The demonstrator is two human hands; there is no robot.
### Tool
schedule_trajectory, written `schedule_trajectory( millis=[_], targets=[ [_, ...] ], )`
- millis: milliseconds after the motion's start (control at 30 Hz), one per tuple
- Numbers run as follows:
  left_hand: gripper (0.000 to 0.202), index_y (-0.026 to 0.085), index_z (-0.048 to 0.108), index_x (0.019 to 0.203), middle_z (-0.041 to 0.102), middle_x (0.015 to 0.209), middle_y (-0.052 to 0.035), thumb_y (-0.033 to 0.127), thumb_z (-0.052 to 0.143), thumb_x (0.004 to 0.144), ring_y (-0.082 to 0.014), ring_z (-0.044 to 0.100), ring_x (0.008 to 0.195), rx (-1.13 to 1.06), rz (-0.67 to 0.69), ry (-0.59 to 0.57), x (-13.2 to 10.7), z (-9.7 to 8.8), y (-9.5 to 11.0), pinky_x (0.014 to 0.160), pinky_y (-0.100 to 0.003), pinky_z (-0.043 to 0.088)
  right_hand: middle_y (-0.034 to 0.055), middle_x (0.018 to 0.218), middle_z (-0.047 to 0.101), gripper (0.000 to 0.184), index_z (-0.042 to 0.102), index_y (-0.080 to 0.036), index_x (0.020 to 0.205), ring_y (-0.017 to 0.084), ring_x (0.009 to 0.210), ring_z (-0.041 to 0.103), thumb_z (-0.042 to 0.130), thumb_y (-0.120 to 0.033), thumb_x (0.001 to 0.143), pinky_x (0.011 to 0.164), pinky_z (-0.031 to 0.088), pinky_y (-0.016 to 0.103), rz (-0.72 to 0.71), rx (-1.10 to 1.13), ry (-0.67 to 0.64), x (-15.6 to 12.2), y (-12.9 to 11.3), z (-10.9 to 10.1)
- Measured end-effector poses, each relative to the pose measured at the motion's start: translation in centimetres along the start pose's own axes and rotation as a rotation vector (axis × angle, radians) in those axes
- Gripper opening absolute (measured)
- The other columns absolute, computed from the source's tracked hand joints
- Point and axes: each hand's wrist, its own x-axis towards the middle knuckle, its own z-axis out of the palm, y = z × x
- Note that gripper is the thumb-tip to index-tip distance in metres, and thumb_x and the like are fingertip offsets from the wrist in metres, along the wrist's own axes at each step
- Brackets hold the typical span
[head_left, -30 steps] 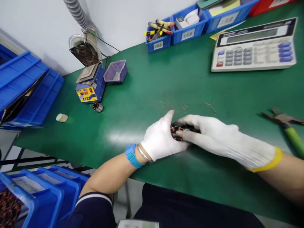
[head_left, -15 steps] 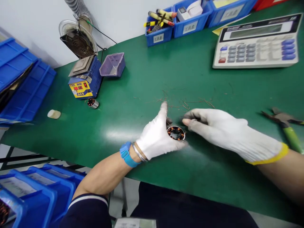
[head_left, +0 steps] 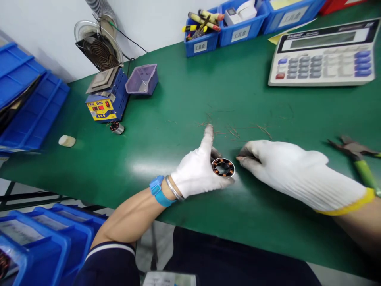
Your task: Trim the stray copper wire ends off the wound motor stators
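My left hand (head_left: 198,169), in a white glove, grips a round motor stator (head_left: 223,168) with a silver ring and copper windings, its open face turned up. The thumb points away from me, apart from the ring. Just to the right, my right hand (head_left: 276,167) in a yellow-cuffed white glove is closed in a pinch, fingertips a short gap from the stator. Whatever is between those fingertips is too small to make out. Thin loose wire bits (head_left: 233,131) lie on the green table beyond both hands.
Green-handled cutters (head_left: 357,153) lie at the right, below a large calculator (head_left: 323,55). A blue soldering pot (head_left: 104,99), a purple tray (head_left: 142,79), a second stator (head_left: 116,128) and a white piece (head_left: 67,141) stand left. Blue bins (head_left: 201,45) line the back.
My right hand has drawn away to the right from the stator, and its fingers have closed more tightly. My left hand keeps its grip on the stator, almost in place.
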Motion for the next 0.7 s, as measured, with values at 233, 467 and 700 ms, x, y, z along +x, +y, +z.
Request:
schedule_trajectory(
  millis=[233,467,700],
  targets=[
    [0.141,0.025,-0.020,0.163,0.045,0.156,-0.0239,0.032,0.083,0.066,-0.0232,0.073,0.100,-0.170,0.050,-0.044,0.2,0.1,-0.7,0.092,-0.040,0.060,0.0050,0.132,0.068,0.049,0.071,-0.030,0.113,0.034,0.113,0.065,0.046,-0.060,0.084,0.087,0.051,0.050,-0.204,0.323,0.111,0.3,-1.5,0.4],
    [0.133,0.019,-0.011,0.165,0.071,0.121,-0.0118,0.028,0.079,0.068,-0.0246,0.073,0.100,-0.124,0.088,-0.109,0.2,-0.2,-0.3,0.088,-0.037,0.060,0.0043,0.102,0.074,0.033,0.070,-0.026,0.089,0.025,0.088,0.067,0.045,-0.048,0.086,0.074,0.050,0.041,-0.178,0.323,0.125,-0.5,-0.1,0.4],
    [0.124,0.019,-0.001,0.166,0.073,0.118,-0.0092,0.031,0.076,0.069,-0.0228,0.071,0.102,-0.029,0.128,-0.130,0.3,-0.5,-0.3,0.092,-0.036,0.057,0.0101,0.086,0.069,0.036,0.063,-0.024,0.079,0.026,0.080,0.064,0.037,-0.045,0.089,0.072,0.048,0.042,-0.345,-0.073,0.019,-1.7,1.8,-0.1]
  ],
)
